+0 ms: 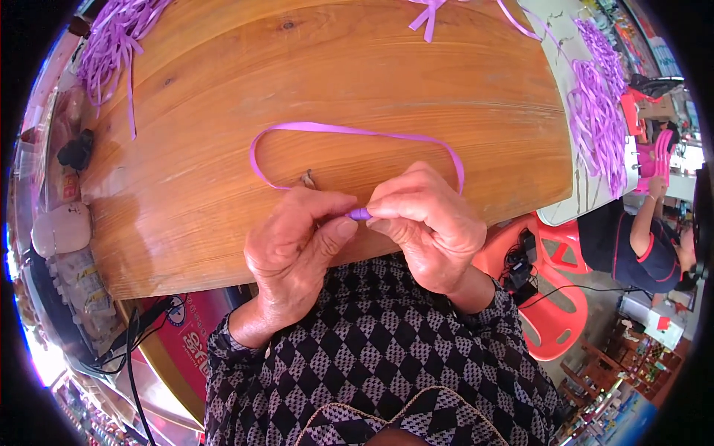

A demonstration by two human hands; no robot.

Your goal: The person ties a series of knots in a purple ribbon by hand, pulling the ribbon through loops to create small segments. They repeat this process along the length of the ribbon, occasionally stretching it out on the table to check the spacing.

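"What is held?"
"A small purple piece (pixel 358 214) is pinched by the fingertips of the left hand (pixel 294 241) and the right hand (pixel 433 224), just between them."
"And beyond?"
"A purple ribbon (pixel 316 127) is looped over the wooden table (pixel 357 82)."

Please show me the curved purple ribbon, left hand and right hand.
Curved purple ribbon (pixel 342 129), head view: far stretch.
Left hand (pixel 288 241), head view: its middle.
Right hand (pixel 437 227), head view: its middle.
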